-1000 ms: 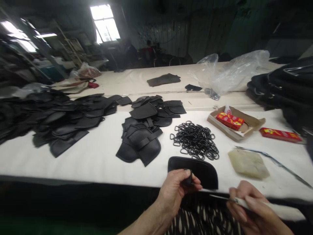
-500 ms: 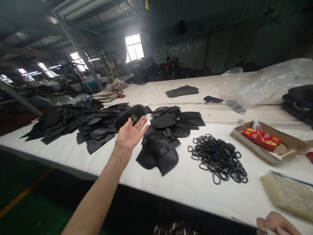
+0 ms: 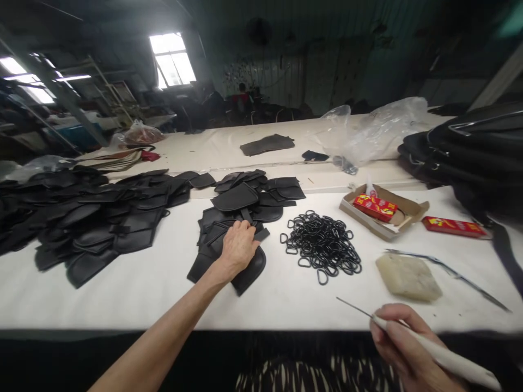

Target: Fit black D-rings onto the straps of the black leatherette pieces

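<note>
Left hand (image 3: 239, 247): my bent fingers touch black pieces (image 3: 235, 198), left of the rings (image 3: 322, 242); whether they grip, I cannot tell.
Right hand (image 3: 408, 354): my fingers clasp a white-handled pick (image 3: 449, 356), near right.

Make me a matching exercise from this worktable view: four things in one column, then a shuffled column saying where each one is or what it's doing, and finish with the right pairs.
1. Left hand
2. Right hand
3. Black D-rings
4. Cardboard box

A. Heaped loose on the white tabletop
B. Open, with a red-and-yellow carton inside
C. On a pile of black flap-shaped pieces
D. Gripping a pale-handled awl-like tool

Pairs: 1-C, 2-D, 3-A, 4-B
</note>
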`<state>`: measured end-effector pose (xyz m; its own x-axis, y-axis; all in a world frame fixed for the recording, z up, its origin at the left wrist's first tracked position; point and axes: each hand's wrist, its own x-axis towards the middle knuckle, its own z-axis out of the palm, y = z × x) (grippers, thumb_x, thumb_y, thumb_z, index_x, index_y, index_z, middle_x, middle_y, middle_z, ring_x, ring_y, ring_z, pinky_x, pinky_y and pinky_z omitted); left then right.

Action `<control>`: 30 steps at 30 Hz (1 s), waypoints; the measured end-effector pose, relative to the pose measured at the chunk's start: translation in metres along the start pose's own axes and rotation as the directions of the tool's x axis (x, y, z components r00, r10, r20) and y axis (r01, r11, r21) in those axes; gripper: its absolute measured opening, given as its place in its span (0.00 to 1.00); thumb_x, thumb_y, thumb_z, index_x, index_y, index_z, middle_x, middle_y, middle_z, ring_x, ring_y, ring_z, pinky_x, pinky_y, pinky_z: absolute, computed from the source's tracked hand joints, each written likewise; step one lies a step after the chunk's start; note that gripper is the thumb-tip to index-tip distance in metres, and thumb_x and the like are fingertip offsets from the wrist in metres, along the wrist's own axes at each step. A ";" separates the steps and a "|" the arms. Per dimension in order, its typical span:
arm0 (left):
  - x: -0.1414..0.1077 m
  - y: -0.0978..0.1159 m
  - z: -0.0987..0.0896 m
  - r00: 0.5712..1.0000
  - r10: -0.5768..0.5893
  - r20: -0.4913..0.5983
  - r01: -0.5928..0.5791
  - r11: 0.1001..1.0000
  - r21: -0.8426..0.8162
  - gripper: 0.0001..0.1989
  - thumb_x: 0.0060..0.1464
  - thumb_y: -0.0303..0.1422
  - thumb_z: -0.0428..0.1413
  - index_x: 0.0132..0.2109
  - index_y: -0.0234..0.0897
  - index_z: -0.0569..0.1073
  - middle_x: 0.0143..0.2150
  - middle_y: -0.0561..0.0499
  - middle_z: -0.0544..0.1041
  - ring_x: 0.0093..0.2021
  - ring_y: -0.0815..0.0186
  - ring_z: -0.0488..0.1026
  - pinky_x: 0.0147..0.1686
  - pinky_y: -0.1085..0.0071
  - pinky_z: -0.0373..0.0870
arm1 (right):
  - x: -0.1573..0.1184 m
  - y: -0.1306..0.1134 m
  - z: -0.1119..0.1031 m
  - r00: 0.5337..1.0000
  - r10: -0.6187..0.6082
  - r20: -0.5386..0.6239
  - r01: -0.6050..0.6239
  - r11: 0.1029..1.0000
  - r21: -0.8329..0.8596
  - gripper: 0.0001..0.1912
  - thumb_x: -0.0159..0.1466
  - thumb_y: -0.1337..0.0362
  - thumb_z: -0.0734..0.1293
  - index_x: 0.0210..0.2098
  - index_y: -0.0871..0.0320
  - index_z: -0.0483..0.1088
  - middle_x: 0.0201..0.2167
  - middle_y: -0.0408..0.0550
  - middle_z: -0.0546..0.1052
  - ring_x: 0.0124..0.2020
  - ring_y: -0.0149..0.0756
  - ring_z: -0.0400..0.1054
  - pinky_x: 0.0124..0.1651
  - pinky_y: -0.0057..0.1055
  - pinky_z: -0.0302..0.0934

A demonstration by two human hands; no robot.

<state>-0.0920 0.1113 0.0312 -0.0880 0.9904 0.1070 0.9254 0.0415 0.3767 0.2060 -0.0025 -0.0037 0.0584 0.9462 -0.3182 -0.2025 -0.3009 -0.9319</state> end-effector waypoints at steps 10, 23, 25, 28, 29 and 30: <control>-0.009 0.001 0.005 0.999 -0.006 -0.046 0.012 0.989 0.149 0.10 0.50 0.27 0.46 0.37 0.32 0.70 0.39 0.40 0.71 0.43 0.52 0.67 0.41 0.60 0.61 | 0.016 -0.005 0.031 0.801 -0.559 0.214 0.564 0.583 -0.585 0.09 0.64 0.60 0.59 0.38 0.56 0.67 0.25 0.43 0.70 0.25 0.30 0.65 0.30 0.24 0.60; -0.049 0.037 0.017 0.948 -0.156 0.279 0.318 0.550 -0.772 0.10 0.43 0.38 0.57 0.26 0.35 0.68 0.20 0.58 0.64 0.18 0.74 0.58 0.20 0.77 0.54 | 0.073 0.007 0.080 0.659 -0.664 0.353 0.508 0.047 -0.860 0.09 0.64 0.69 0.57 0.31 0.58 0.67 0.26 0.48 0.68 0.30 0.39 0.61 0.32 0.31 0.50; -0.056 0.046 0.021 0.944 -0.183 0.274 0.330 0.532 -0.780 0.08 0.43 0.36 0.57 0.26 0.34 0.70 0.19 0.57 0.65 0.19 0.74 0.58 0.20 0.77 0.54 | 0.078 0.008 0.083 0.663 -0.660 0.352 0.490 0.027 -0.871 0.09 0.64 0.70 0.57 0.32 0.58 0.67 0.27 0.49 0.68 0.30 0.39 0.61 0.32 0.31 0.50; -0.066 0.048 0.027 0.938 -0.234 0.254 0.342 0.524 -0.780 0.08 0.44 0.36 0.56 0.27 0.35 0.72 0.18 0.58 0.66 0.19 0.73 0.59 0.21 0.76 0.55 | 0.082 0.010 0.085 0.667 -0.651 0.361 0.495 0.026 -0.868 0.09 0.64 0.70 0.56 0.34 0.59 0.67 0.28 0.50 0.68 0.31 0.40 0.61 0.32 0.32 0.51; -0.068 0.047 0.028 0.935 -0.248 0.253 0.348 0.516 -0.783 0.08 0.44 0.37 0.56 0.27 0.35 0.72 0.18 0.58 0.66 0.19 0.72 0.60 0.22 0.76 0.56 | 0.083 0.010 0.084 0.669 -0.645 0.370 0.507 0.032 -0.862 0.09 0.64 0.70 0.56 0.34 0.59 0.67 0.28 0.50 0.69 0.31 0.40 0.61 0.33 0.32 0.51; -0.071 0.045 0.029 0.932 -0.261 0.251 0.354 0.506 -0.787 0.08 0.44 0.37 0.56 0.28 0.35 0.73 0.18 0.58 0.67 0.19 0.72 0.61 0.22 0.76 0.57 | 0.083 0.010 0.084 0.672 -0.637 0.379 0.520 0.040 -0.853 0.09 0.63 0.71 0.56 0.34 0.59 0.67 0.29 0.50 0.69 0.32 0.40 0.61 0.34 0.32 0.52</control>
<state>-0.0330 0.0469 0.0138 -0.2310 0.9454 -0.2300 0.1468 0.2675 0.9523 0.1265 0.0834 -0.0253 -0.2025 0.8721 0.4455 0.8566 0.3782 -0.3511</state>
